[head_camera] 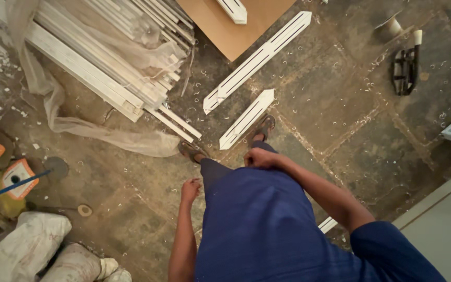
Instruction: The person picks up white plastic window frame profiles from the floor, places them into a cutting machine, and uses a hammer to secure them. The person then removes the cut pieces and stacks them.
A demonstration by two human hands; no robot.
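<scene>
down on the dusty stone floor [340,104], just ahead of the person's sandalled feet, lie two loose white slotted profile pieces with mitred ends: a long profile piece [257,61] and, just beside it, a short profile piece [247,119] whose near end is close to the toes. neither hand touches them. the left hand [190,189] hangs loosely curled at the side, holding nothing; the right hand [260,157] rests closed against the blue garment at the thigh, and i cannot tell if anything is inside it. these pieces look light, stiff and hollow, with sharp cut tips, so my judgement is that the short one lifts best by its flat middle and the long one at its balance point, away from the pointed ends. counted: two loose pieces on the floor, one more white piece [233,9] on the brown board [236,31], one stacked bundle of lengths [105,57] under clear plastic, too many to count.
</scene>
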